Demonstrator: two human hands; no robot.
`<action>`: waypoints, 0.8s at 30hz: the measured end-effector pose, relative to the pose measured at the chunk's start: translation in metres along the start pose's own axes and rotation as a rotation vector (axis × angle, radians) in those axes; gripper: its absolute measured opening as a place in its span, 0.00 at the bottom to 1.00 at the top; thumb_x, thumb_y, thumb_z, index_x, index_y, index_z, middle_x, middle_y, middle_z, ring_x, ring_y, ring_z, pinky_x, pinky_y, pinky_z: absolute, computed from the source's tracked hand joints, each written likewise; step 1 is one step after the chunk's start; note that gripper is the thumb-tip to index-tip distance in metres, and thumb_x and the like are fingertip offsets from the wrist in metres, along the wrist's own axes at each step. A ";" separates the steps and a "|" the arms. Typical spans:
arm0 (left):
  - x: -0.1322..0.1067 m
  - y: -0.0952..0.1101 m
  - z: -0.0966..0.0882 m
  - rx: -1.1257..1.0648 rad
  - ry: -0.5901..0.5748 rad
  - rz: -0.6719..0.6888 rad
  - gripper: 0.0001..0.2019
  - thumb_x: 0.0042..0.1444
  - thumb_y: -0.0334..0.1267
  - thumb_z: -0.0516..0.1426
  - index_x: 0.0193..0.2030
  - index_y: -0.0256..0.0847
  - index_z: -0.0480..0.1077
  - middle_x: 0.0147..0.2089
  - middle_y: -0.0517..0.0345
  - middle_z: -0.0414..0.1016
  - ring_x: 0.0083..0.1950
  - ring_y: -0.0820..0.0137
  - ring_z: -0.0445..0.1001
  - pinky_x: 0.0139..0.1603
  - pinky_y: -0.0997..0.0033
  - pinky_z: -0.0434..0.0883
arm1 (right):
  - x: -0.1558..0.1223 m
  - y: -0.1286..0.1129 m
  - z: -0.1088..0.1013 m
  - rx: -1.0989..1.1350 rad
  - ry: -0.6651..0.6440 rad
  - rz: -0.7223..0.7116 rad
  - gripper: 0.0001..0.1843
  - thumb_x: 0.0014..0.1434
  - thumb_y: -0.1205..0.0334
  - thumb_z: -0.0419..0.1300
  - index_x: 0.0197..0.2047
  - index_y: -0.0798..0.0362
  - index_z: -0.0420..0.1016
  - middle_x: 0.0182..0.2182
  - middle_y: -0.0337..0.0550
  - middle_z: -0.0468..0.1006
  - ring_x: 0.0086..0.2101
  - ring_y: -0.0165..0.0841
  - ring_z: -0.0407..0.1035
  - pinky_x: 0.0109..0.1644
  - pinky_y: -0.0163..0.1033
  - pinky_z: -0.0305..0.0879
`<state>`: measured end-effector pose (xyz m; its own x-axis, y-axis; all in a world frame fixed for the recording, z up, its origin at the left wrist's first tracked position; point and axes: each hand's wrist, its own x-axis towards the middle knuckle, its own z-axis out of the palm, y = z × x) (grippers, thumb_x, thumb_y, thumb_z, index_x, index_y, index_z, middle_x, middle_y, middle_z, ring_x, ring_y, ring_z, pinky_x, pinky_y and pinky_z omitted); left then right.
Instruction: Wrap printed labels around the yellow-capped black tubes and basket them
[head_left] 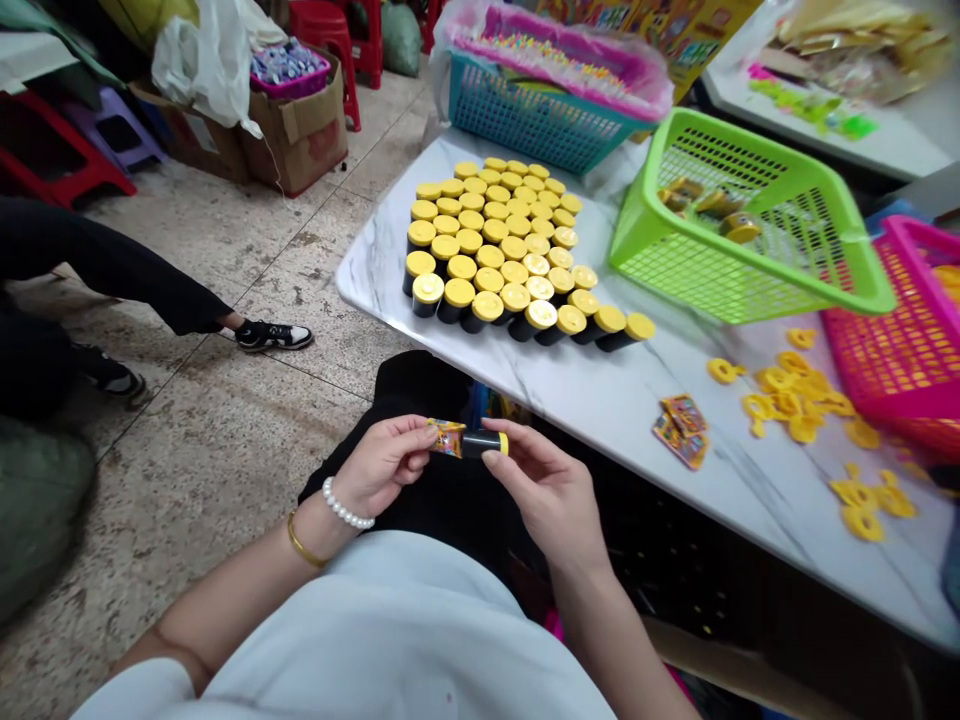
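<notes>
Over my lap, my left hand pinches a colourful printed wrapper sleeve. A small black tube with a yellow cap lies level, its dark end meeting or inside the sleeve; which of these I cannot tell. The fingers and thumb of my right hand close on the tube at its yellow-capped end. On the white marbled table many similar black tubes with yellow caps stand packed together. A few flat printed wrappers lie to the right of my right hand.
A green basket with some wrapped tubes stands on the table. Yellow ring-shaped plastic pieces lie near a pink basket. Behind is a teal basket of small colourful bits. Another person's leg stretches over the floor at left.
</notes>
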<state>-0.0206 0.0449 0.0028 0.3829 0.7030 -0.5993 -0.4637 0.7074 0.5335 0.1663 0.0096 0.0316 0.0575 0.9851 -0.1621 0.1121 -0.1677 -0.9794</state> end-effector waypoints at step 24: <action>-0.004 -0.003 -0.024 0.217 -0.236 0.196 0.26 0.47 0.38 0.70 0.55 0.41 0.74 0.46 0.52 0.76 0.38 0.70 0.76 0.35 0.70 0.77 | -0.005 0.022 0.016 -0.247 0.034 -0.485 0.24 0.55 0.67 0.70 0.54 0.38 0.79 0.43 0.41 0.79 0.41 0.34 0.75 0.48 0.39 0.72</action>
<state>-0.0400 0.0385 -0.0109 0.4889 0.8064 -0.3328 -0.3756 0.5389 0.7539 0.1525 0.0017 0.0090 -0.0274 0.9506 0.3092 0.3632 0.2976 -0.8829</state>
